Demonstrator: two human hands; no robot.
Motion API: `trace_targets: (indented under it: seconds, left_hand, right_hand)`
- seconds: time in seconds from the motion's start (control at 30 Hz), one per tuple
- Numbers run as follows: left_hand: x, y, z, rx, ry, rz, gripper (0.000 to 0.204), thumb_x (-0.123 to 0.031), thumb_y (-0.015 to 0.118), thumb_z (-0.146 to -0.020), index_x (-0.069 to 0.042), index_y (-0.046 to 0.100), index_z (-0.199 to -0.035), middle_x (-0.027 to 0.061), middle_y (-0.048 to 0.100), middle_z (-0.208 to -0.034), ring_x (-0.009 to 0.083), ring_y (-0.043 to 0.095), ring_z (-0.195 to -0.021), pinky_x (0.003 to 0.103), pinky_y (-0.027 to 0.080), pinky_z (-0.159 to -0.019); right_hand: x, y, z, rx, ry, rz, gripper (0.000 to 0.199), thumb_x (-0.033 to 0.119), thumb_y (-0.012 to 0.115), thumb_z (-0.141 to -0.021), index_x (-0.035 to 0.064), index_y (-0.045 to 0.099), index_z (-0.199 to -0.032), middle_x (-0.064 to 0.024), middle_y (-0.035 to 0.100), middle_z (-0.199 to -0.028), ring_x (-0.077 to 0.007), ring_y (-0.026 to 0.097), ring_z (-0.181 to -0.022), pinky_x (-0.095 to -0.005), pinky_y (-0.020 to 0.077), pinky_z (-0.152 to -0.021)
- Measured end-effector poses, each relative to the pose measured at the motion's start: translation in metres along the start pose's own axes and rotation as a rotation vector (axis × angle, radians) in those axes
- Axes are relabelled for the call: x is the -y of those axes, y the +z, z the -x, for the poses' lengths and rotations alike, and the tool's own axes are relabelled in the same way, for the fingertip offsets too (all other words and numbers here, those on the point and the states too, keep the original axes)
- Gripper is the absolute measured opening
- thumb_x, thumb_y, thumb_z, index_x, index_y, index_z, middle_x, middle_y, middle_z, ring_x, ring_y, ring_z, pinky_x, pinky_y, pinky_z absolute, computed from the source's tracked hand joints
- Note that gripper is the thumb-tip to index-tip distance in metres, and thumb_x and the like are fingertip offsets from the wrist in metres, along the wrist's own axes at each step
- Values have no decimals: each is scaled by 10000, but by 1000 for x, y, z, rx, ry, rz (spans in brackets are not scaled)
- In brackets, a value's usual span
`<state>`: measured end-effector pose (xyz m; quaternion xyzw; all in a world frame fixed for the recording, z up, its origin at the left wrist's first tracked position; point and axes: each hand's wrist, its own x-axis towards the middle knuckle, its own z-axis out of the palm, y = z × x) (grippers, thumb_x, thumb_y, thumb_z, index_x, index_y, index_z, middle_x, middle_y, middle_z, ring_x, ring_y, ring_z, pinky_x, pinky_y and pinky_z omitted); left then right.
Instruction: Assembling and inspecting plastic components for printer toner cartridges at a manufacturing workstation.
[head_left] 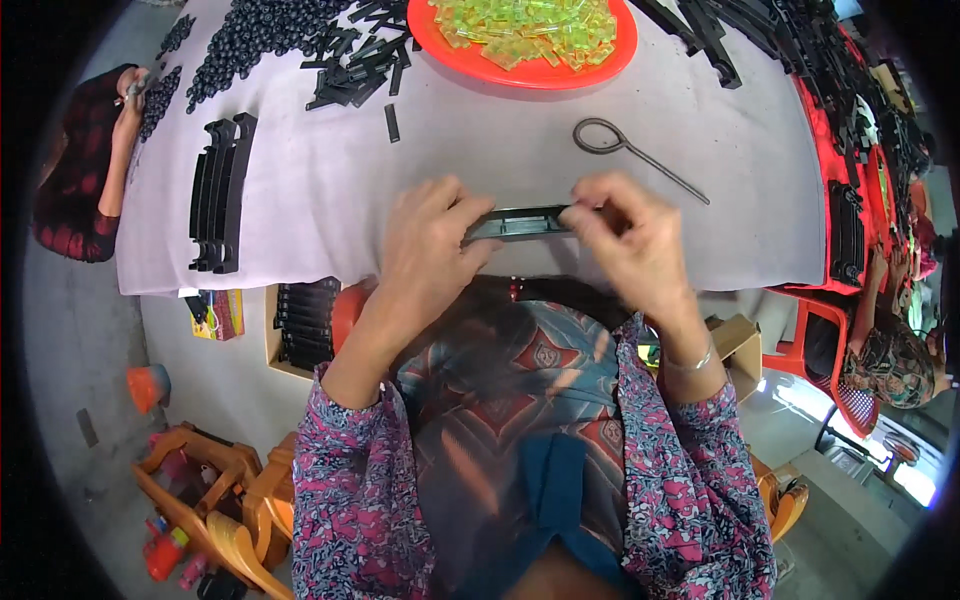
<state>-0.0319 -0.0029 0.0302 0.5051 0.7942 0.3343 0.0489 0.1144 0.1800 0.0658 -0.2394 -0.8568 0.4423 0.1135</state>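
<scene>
A long, narrow black plastic part (527, 224) with a hollow, trough-like face is held level just above the table's front edge. My left hand (432, 238) grips its left end between thumb and fingers. At its right end, my right hand (640, 235) is closed with thumb and forefinger pinched together; whether a small piece sits between them is too small to tell. Beyond my right hand lies a metal rod with a ring handle (640, 152). Several finished-looking black strips (222, 195) lie side by side at the left of the table.
A red plate (425, 52) of yellow-green clear pieces stands at the far middle. Small black rectangles (358, 78) and black round pieces (258, 45) are heaped to its left. A box of black parts (305, 325) is below the table edge. Other people work at both sides.
</scene>
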Motion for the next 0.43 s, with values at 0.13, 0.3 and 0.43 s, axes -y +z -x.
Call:
trace_targets:
  seconds: [0.13,0.3,0.43]
  left_hand:
    - [2,4,-1,-32,46,30,326,-106,809,-722,-22,693,-1015,105,578,-896,318,570,-884,426,434,-819]
    - [2,5,-1,-54,52,79,321,-95,805,-729,-18,695,-1021,110,578,-894,320,568,-888,421,434,-812]
    - [3,5,0,-51,47,90,320,-92,804,-734,-20,697,-1028,113,578,-899,322,567,-889,425,435,-814]
  right_hand:
    - [1,15,12,18,-205,165,325,175,793,-821,45,634,-1072,-145,685,-922,-354,679,-678,-436,536,-623]
    - [11,20,16,65,-134,208,346,206,794,-823,33,635,-1077,-169,683,-924,-350,680,-675,-449,534,-622]
    - [20,13,17,168,54,73,450,261,798,-826,46,623,-1181,-232,699,-1041,-330,720,-731,-443,551,-642]
